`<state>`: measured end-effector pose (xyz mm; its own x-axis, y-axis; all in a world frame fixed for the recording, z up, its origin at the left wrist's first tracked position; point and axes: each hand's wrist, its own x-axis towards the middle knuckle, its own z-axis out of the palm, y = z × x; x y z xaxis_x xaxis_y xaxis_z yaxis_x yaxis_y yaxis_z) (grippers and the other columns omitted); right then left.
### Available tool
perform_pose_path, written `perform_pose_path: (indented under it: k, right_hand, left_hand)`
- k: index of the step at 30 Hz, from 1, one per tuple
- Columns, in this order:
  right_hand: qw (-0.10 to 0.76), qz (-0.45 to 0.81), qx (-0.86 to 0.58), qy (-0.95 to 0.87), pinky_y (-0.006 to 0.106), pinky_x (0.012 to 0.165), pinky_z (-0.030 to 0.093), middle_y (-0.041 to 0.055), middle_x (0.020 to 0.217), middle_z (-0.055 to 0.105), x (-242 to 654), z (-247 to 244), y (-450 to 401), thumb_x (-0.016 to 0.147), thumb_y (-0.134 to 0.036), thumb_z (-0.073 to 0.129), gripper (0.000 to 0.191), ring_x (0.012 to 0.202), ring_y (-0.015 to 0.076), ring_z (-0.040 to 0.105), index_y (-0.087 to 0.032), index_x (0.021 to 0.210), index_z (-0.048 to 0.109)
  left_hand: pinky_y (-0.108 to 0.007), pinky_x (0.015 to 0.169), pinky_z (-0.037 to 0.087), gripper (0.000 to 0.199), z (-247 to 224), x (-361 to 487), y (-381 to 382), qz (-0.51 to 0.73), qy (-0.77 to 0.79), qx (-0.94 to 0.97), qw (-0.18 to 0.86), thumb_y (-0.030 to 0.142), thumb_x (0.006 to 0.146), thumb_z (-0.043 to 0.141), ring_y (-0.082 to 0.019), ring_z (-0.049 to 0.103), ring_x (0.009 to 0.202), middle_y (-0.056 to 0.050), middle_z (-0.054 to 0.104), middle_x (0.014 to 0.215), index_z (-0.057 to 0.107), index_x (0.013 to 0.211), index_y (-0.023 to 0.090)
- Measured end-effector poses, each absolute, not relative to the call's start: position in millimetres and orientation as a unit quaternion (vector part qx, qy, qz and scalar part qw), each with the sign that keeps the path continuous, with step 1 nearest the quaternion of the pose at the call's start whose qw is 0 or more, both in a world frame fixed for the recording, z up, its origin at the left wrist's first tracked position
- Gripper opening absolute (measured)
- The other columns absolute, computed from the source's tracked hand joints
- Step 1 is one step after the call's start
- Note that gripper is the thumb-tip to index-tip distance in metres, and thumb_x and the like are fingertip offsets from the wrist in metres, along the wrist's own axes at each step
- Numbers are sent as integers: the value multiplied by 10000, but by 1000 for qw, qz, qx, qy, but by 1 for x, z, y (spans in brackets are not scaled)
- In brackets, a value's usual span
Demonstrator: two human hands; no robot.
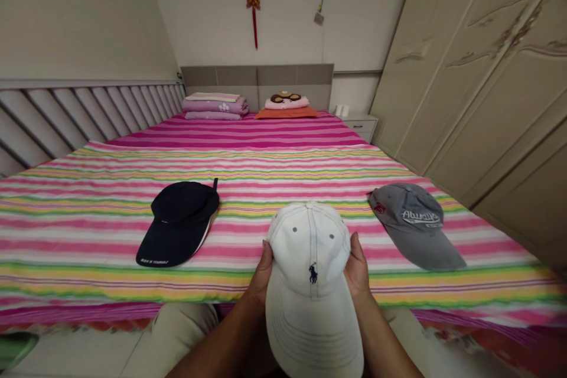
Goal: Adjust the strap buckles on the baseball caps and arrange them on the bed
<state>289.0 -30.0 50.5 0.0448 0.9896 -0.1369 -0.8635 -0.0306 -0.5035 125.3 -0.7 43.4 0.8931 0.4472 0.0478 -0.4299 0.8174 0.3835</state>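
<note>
A white cap (310, 301) with a small dark horse-and-rider emblem is held up at the bed's near edge, its brim pointing toward me. My left hand (262, 274) grips its left side and my right hand (358, 266) its right side; most fingers are hidden behind the cap. On the striped bed cover (266, 177), a dark navy cap (179, 221) lies to the left, brim toward me. A grey cap (414, 221) with white lettering lies to the right, its brim angled to the lower right.
Folded purple bedding (215, 107) and a pink and orange stack (286, 105) sit by the headboard (257, 80). A metal railing (88, 118) runs along the left. A wardrobe (478, 71) and a small nightstand (361, 127) stand at the right.
</note>
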Motion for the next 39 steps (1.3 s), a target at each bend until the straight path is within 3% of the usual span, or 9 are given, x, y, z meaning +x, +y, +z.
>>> perform_pose_path:
  k: [6, 11, 15, 18, 22, 24, 27, 33, 39]
  right_hand:
    - [609, 736, -231, -184, 460, 921, 357, 115, 1009, 663, 292, 49, -64, 758, -603, 419, 558, 1048, 278, 538, -160, 1042, 606]
    - [640, 717, -245, -128, 363, 909, 394, 58, 902, 703, 302, 39, -94, 702, -256, 650, 215, 943, 223, 604, -174, 900, 668]
    - [656, 690, -271, -145, 347, 877, 422, 63, 940, 695, 320, 39, -96, 631, -106, 686, 344, 903, 215, 623, -187, 963, 652]
    - [657, 675, -285, -175, 367, 883, 418, 87, 1008, 671, 339, 38, -89, 638, -122, 685, 405, 936, 230, 611, -186, 1033, 622]
    - [673, 638, -313, -205, 377, 884, 420, 78, 990, 679, 369, 31, -75, 654, -136, 677, 375, 928, 227, 616, -196, 1020, 624]
    - [684, 618, -327, -208, 382, 870, 434, 74, 957, 690, 385, 28, -66, 634, -138, 691, 371, 901, 228, 627, -190, 996, 631]
    - [703, 586, -347, -205, 364, 840, 461, 66, 916, 701, 405, 25, -52, 593, -140, 715, 374, 860, 220, 639, -177, 957, 638]
    - [717, 533, -412, -178, 259, 589, 538, 8, 688, 708, 423, 15, -38, 593, -109, 701, 178, 610, 155, 647, -172, 748, 642]
    - [707, 456, -517, -161, 146, 356, 441, -45, 504, 609, 418, 4, -44, 580, -188, 716, 152, 397, 72, 525, -158, 648, 583]
  left_hand:
    - [-481, 1007, 191, 821, 43, 136, 12, 254, 13, 187, 949, 738, 658, 329, -324, 360, 1206, -143, 570, 1162, 502, 1196, 142]
    - [-485, 994, 224, 817, 38, 151, 24, 274, 42, 170, 946, 741, 636, 363, -326, 379, 1193, -145, 601, 1113, 529, 1159, 137]
    - [-487, 987, 245, 807, 43, 169, 27, 271, 62, 170, 946, 721, 623, 427, -328, 397, 1179, -151, 597, 1118, 509, 1173, 135]
    - [-466, 985, 262, 650, 47, 182, 28, 313, 61, 198, 927, 619, 679, 493, -305, 437, 1151, -122, 614, 1097, 521, 1151, 173]
    - [-403, 941, 337, 370, 44, 199, 31, 361, 124, 267, 885, 285, 686, 648, -250, 552, 1006, -92, 658, 987, 575, 1029, 165]
    - [-389, 888, 386, 386, 40, 209, 34, 357, 164, 307, 867, 156, 632, 682, -228, 584, 924, -89, 651, 977, 575, 1003, 164]
    - [-392, 811, 434, 476, 36, 227, 42, 322, 251, 347, 844, 104, 573, 703, -206, 599, 833, -78, 635, 965, 560, 1020, 185]
    - [-396, 752, 455, 552, 24, 259, 62, 300, 382, 355, 799, 48, 576, 662, -169, 596, 718, -29, 623, 811, 511, 1079, 217]
    - [-375, 728, 464, 670, 21, 267, 56, 303, 416, 385, 766, 62, 607, 640, -148, 581, 665, -21, 614, 760, 406, 1216, 211]
